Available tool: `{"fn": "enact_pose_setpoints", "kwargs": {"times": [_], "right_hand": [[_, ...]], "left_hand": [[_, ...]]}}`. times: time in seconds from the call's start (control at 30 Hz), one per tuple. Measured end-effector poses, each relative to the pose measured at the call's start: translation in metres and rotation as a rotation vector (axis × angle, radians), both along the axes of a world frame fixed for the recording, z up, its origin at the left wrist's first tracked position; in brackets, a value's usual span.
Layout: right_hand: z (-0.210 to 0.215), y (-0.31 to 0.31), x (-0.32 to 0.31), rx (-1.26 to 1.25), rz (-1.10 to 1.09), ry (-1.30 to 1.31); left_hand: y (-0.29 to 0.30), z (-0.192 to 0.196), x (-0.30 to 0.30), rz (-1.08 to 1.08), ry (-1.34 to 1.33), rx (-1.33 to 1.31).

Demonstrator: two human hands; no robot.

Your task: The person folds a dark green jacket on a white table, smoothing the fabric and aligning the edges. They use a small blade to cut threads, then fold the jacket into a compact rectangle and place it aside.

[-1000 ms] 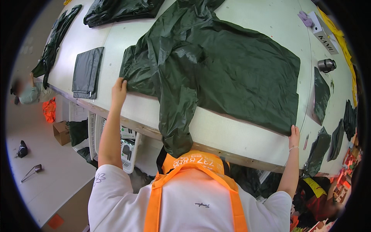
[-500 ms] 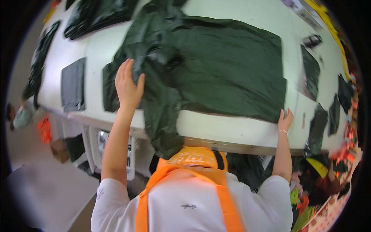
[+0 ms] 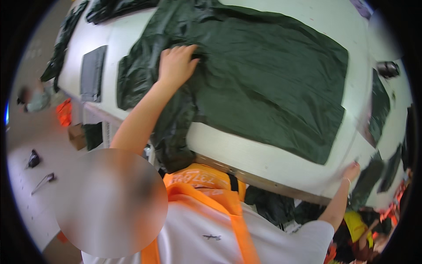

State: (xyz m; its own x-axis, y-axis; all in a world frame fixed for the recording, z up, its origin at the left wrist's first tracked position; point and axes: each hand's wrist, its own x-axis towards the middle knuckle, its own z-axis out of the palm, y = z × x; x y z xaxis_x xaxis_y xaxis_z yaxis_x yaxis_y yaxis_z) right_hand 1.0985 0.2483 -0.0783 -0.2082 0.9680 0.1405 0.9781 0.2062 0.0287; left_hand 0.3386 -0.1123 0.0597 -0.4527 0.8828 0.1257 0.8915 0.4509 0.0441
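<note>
A dark green garment (image 3: 272,83), smooth and slightly shiny, is spread over the white table, one sleeve hanging past the front edge. On its bunched upper part rests my left hand (image 3: 178,66), back upward, with fingers stretched and slightly bent and the thumb apart. My right hand (image 3: 350,171) is off the garment, low on the table beyond the hem at the right. Its fingers are drawn together where a small thin item lay earlier; what they hold is too small to make out. Beside it lies a narrow dark green folded packet (image 3: 368,180).
A flat folded dark packet (image 3: 93,74) lies left of the garment, and a dark pile (image 3: 118,9) at the far left. At right are a dark cylindrical object (image 3: 387,69) and another packet (image 3: 379,108). Below the table's front edge (image 3: 263,179) are dark bundles.
My left hand has moved right onto the garment's bunched part. My right hand has left the hem corner and reached right, toward the small thin item. The view has shifted and tilted.
</note>
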Motion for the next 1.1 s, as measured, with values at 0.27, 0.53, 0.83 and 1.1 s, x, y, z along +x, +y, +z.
{"fn": "enact_pose_setpoints", "kwargs": {"times": [0.27, 0.53, 0.83, 1.1], "right_hand": [[0.06, -0.008, -0.205, -0.097, 0.106, 0.731], [0.113, -0.166, -0.532, -0.654, 0.525, 0.945], [0.092, -0.198, -0.645, -0.655, 0.854, 0.571], [0.093, -0.197, -0.662, -0.778, 0.882, 0.54]], "left_hand": [[0.035, -0.042, -0.028, -0.317, -0.345, 0.052], [0.04, -0.065, -0.045, -0.144, -0.848, 0.2], [0.042, -0.061, -0.057, 0.132, -1.113, 0.162], [0.046, -0.059, -0.056, 0.189, -1.115, 0.134]]}}
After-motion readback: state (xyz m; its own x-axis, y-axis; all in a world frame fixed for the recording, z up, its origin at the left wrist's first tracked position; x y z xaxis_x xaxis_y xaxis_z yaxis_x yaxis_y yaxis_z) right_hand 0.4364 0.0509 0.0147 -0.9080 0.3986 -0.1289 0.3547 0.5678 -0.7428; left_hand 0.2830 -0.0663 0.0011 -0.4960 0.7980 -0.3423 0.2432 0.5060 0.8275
